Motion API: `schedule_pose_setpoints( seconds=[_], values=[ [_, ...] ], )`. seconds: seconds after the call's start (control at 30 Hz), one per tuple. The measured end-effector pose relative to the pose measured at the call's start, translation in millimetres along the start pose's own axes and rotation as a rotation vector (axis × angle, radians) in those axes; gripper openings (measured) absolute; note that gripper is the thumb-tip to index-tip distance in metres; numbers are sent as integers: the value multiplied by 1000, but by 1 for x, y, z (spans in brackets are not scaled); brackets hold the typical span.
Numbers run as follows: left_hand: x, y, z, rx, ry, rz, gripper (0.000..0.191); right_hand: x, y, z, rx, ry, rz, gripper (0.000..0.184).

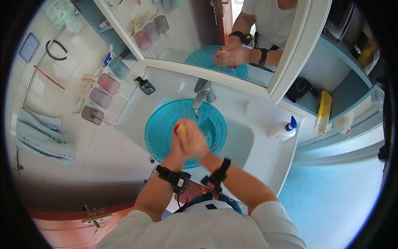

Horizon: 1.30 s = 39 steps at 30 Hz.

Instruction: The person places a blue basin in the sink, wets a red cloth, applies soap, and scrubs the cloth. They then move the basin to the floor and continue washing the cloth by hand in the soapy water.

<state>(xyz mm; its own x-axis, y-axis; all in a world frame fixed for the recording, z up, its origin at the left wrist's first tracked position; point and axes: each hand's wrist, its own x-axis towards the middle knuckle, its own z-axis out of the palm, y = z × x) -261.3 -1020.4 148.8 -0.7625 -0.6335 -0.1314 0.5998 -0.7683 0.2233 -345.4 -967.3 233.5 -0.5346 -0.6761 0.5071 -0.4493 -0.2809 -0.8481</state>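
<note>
Over a blue plastic basin [152, 127] my left hand [177, 148] and my right hand [196, 139] are pressed together, blurred by motion. Between them is a small red and yellow item [182, 129], mostly covered by the fingers, so its kind is unclear. Red also shows beneath the hands in the mirror [205, 34]. The basin sits inside a white washbasin [241, 141] and seems to hold some water. Just beyond the hands, a chrome faucet [201, 97] reaches over the basin's rim. Each wrist carries a black strap.
At the back left corner stands a dark pump bottle [146, 86]; a white pump bottle [281, 130] with a blue top is on the right. Toothbrush cups [101, 98] line the left wall, near a hanging towel [45, 137]. A yellow tube [323, 113] leans by the right shelf.
</note>
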Motion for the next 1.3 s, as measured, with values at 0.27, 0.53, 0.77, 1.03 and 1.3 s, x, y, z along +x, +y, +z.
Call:
schedule_pose_setpoints(
  seconds=[0.27, 0.53, 0.77, 1.03, 1.3],
  values=[
    [-6, -6, 18, 471, 267, 81, 39, -8, -2, -8, -85, -106, -128, 23],
    [-7, -7, 37, 669, 380, 111, 40, -3, 40, 10, 70, -114, 232, 14],
    [-11, -4, 28, 609, 373, 148, 38, 7, 52, 12, 90, -73, 437, 15],
    [-14, 1, 24, 822, 379, 127, 33, -2, 68, 21, 208, -69, 575, 14],
    [-9, 43, 64, 1645, 125, 505, 26, 9, 54, -24, 539, -471, 1006, 25]
  ],
)
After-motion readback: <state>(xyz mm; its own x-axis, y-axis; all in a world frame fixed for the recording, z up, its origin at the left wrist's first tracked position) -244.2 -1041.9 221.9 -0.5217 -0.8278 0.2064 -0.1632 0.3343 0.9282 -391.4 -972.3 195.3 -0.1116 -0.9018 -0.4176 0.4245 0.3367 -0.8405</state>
